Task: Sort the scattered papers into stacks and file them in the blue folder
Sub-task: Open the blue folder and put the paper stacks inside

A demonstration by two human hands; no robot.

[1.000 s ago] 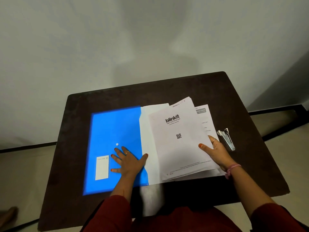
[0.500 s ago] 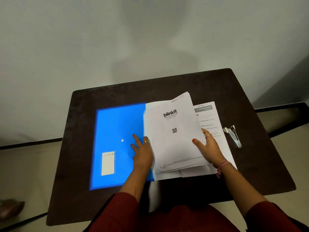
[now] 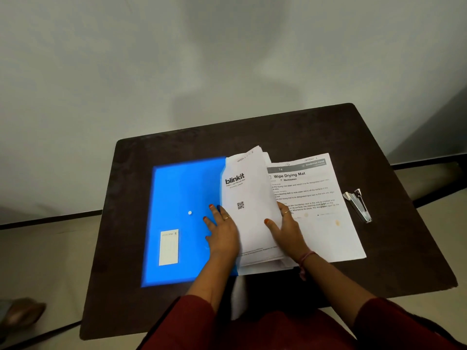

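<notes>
Head view: both my forearms reach forward over the table (image 3: 379, 137). The folder (image 3: 182, 198) lies under my left hand (image 3: 222, 236), fingers spread flat on it. Between my hands, the stack (image 3: 250, 198) arches up, my right hand (image 3: 285, 231) gripping its right edge, covering the sheet (image 3: 323, 210). Stapler (image 3: 358, 205) lies further right.

One blue folder (image 3: 182, 223), two paper stacks (image 3: 252, 198), one stapler (image 3: 358, 205).
</notes>
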